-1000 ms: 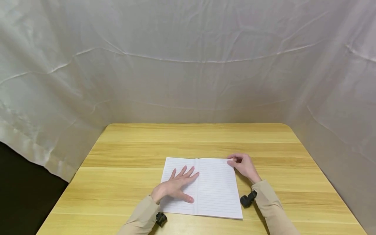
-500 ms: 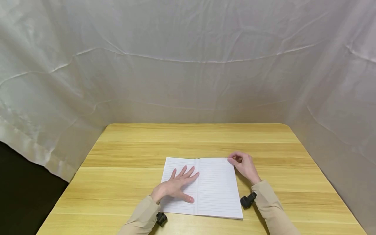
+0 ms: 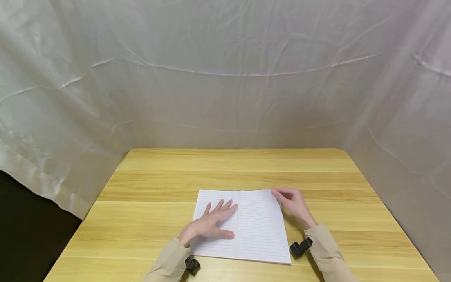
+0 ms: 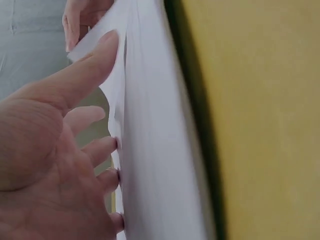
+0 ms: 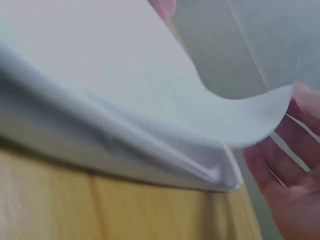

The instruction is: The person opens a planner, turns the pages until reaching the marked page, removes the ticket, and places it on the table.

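An open notebook (image 3: 260, 231) with white ruled pages lies on the wooden table. On its left page rests my left hand (image 3: 213, 224), fingers spread, the thumb reaching to the centre fold; the left wrist view shows its fingertips touching the paper. At the far right corner, my right hand (image 3: 295, 201) pinches the top page between thumb and fingers. In the right wrist view that page (image 5: 235, 117) curves upward, apart from the pages below, and its corner ends at my right hand (image 5: 290, 155).
The table (image 3: 158, 176) extends around the notebook on all sides. Pale grey fabric (image 3: 225, 98) hangs behind and along both sides. A small black camera (image 3: 301, 247) is worn on the right wrist, another black camera (image 3: 192, 265) on the left.
The right-hand page's far corner has come up off the stack, with my right hand shifting slightly left and nearer. My left hand stays on the left page, almost still.
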Motion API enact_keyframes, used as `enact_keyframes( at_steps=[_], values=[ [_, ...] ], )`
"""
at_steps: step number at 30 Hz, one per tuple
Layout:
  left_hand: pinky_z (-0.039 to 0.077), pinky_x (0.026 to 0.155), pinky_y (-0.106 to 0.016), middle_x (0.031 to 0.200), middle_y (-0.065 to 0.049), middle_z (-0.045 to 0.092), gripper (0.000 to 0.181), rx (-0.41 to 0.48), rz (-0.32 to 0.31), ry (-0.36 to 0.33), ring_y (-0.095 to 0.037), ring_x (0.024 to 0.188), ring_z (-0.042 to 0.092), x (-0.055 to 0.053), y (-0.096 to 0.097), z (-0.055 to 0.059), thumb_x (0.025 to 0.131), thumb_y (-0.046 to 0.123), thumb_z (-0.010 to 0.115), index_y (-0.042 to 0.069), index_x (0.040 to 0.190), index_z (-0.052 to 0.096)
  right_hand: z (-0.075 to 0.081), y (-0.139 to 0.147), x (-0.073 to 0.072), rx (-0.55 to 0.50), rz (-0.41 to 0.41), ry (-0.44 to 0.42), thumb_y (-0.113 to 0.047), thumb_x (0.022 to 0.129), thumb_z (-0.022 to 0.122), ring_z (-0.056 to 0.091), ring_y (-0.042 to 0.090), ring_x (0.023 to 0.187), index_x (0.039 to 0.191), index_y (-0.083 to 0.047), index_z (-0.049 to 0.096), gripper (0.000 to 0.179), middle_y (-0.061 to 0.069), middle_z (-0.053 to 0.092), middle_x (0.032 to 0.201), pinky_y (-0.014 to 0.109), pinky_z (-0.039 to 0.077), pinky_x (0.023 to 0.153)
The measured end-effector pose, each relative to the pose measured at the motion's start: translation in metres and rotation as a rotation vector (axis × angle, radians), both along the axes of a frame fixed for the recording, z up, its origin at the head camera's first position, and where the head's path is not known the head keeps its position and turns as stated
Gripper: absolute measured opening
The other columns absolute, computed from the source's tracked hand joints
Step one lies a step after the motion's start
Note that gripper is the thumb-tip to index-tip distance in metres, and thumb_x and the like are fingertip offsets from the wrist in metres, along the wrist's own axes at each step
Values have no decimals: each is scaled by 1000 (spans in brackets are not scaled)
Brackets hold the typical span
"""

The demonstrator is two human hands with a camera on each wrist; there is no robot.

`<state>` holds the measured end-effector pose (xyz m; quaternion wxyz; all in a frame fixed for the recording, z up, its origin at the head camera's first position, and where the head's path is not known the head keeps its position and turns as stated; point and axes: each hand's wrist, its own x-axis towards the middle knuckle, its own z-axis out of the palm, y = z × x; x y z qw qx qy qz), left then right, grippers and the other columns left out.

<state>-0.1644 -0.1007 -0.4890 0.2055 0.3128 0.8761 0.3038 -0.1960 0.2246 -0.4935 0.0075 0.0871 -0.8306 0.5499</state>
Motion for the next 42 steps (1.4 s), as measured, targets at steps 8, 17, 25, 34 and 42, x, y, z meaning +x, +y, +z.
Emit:
enact_keyframes(
  at_steps=[8,17,25,34,42],
  values=[
    [-8,122,-69,168,-18,18,82,159,83,4,-42,157,6,0,-1,-5,96,38,66,10,160,24,5,-2,7,-129,252,-104,-24,106,52,65,2,117,135,6,59,42,27,58,139,20,55,97],
    [19,126,-59,158,-19,42,69,408,235,-24,-38,151,33,-2,5,-7,99,31,64,9,157,33,9,-3,8,-159,504,-167,-19,107,48,53,-3,132,139,4,56,40,21,44,155,22,51,105],
    [48,112,-41,146,-29,52,55,660,188,-105,-43,137,52,-7,10,-9,106,16,51,1,155,32,12,-9,10,20,527,-127,-23,105,54,39,27,149,133,-15,67,32,10,47,155,27,40,117],
    [48,108,-20,138,-34,56,45,763,139,-139,-51,131,52,-10,16,-10,107,13,47,-4,148,42,12,-14,11,35,560,-120,-21,104,54,31,41,151,133,-13,66,32,11,45,157,42,35,122],
    [45,109,-19,141,-26,59,42,659,230,-126,-42,128,60,-9,17,-10,107,18,48,-5,141,52,11,-15,11,29,573,-133,-23,104,55,29,41,152,133,-13,66,33,10,43,158,63,29,119]
  ],
)
